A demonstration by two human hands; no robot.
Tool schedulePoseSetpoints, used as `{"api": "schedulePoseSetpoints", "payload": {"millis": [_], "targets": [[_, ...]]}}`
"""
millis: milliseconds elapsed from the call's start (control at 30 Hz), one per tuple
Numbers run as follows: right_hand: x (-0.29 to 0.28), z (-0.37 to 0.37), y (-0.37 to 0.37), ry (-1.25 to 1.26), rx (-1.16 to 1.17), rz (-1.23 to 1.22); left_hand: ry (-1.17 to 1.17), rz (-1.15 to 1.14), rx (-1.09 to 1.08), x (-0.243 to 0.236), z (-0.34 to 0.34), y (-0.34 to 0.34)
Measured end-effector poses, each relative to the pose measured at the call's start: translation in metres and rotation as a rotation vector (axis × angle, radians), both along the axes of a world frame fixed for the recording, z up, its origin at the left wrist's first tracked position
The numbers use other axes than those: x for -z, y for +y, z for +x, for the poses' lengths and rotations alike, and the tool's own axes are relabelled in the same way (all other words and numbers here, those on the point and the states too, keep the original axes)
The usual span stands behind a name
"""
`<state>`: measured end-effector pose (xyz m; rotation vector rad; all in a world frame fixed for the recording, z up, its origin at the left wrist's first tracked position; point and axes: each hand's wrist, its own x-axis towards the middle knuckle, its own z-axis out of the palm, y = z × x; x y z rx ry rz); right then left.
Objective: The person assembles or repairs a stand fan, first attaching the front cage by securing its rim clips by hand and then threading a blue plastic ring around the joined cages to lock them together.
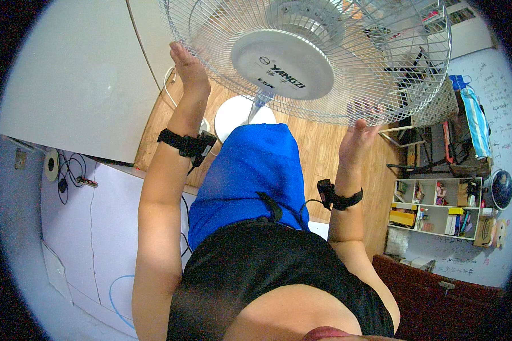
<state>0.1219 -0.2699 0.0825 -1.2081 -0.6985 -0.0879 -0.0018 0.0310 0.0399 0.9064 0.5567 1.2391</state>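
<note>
A standing fan's round wire guard (375, 62) fills the upper part of the view, with a pale grey centre disc (284, 65). Below it show a short stretch of the stem (260, 105) and a white round base (230, 116) on the wooden floor. My left hand (192, 74) grips the guard's left rim, its fingertips reaching up along the wires. At the lower right rim my right hand (358, 142) holds on too, thumb in front and the other fingers partly hidden behind the wires. Both wrists carry black straps with small devices.
On the left stands a large white panel (68, 74), with a white cable (168, 85) beside it. To the right are a chair (432, 108), a white shelf (435, 207) of small items and a dark wooden board (438, 295). Black cords (71, 170) hang at the far left.
</note>
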Motion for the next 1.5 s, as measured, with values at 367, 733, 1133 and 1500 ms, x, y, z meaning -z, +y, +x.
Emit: {"api": "schedulePoseSetpoints", "payload": {"millis": [367,733,1133,1500], "targets": [[0.055,0.011,-0.009,-0.038,-0.178,-0.014,0.04,0.059,-0.142,-0.012,0.003,-0.011],[0.131,-0.012,0.047,0.462,-0.78,0.027,-0.326,0.363,-0.186,0.035,0.026,0.004],[0.106,-0.032,0.078,0.543,-0.453,0.061,0.401,0.283,-0.437,0.033,0.002,0.009],[0.112,-0.02,0.077,0.64,-0.544,0.19,0.903,-0.008,-0.624,0.194,-0.402,-0.1]]}}
